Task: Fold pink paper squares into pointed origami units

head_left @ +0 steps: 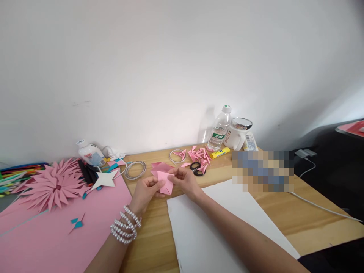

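Note:
A small pink paper piece [164, 182], partly folded into a point, is held between both hands above the wooden table [148, 242]. My left hand [146, 192], with beaded bracelets on the wrist, grips its lower left side. My right hand [186, 181] pinches its upper right edge. Just behind lies another pink paper piece [159, 166]. A cluster of folded pink paper units [199, 155] lies beyond the hands beside black scissors [196, 168].
A large white sheet [216, 231] lies under my right forearm; a big pink sheet [42, 235] with a pink paper flower [52, 184] covers the left. A water bottle [219, 129], white mug [237, 134], yellow glue stick [219, 152] and coiled cable [135, 169] stand near the wall.

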